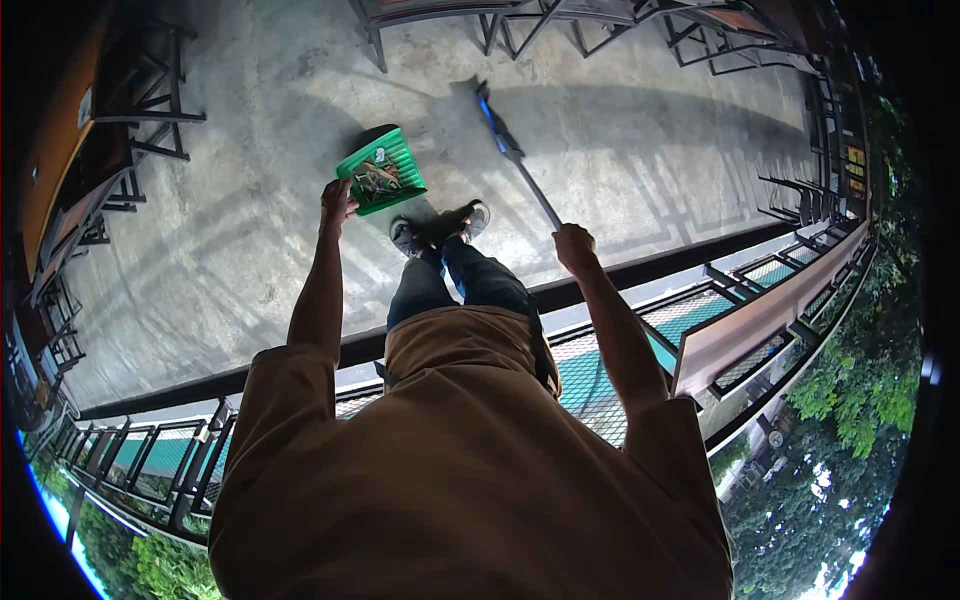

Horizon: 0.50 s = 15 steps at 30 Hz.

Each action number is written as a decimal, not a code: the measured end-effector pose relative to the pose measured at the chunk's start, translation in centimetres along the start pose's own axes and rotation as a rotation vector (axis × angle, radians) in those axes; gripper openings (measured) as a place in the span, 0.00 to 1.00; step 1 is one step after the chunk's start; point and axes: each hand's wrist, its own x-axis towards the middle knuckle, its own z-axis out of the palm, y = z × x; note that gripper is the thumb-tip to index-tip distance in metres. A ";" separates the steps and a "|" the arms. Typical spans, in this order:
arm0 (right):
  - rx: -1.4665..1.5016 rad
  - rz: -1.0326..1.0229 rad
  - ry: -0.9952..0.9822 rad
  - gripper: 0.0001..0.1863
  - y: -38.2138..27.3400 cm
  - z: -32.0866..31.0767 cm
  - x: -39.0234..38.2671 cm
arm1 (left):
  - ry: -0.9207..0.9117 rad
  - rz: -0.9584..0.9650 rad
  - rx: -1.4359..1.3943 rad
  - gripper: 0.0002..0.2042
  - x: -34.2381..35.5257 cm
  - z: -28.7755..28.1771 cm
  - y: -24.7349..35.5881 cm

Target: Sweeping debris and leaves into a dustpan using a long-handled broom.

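My left hand (338,203) is closed on the near left side of a green dustpan (405,158), whose handle is hidden by the fingers. Dry leaves and bits of litter (376,178) lie inside the pan. In my right hand (574,246) is the dark handle of a broom (540,194), gripped at its near end. The broom slants away to the upper left, and its blue and black head (497,122) is over the floor, to the right of the dustpan and apart from it. Whether the bristles touch the floor I cannot tell.
My shoes (408,238) stand on the grey concrete floor (270,130) just below the dustpan. Behind me runs a metal mesh railing (590,370) with a ledge (760,318). Tables with dark metal legs (160,120) line the left side and the far edge.
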 end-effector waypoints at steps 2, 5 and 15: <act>0.042 -0.033 -0.006 0.16 -1.0 0.4 -2.0 | -0.021 -0.015 0.019 0.26 0.7 0.5 0.5; 0.189 -0.102 0.061 0.16 -1.8 0.9 -5.6 | -0.029 -0.026 0.032 0.27 0.9 1.2 0.4; 0.285 -0.165 0.066 0.08 0.8 8.9 -12.7 | -0.013 -0.042 -0.066 0.16 -1.4 -1.3 -1.2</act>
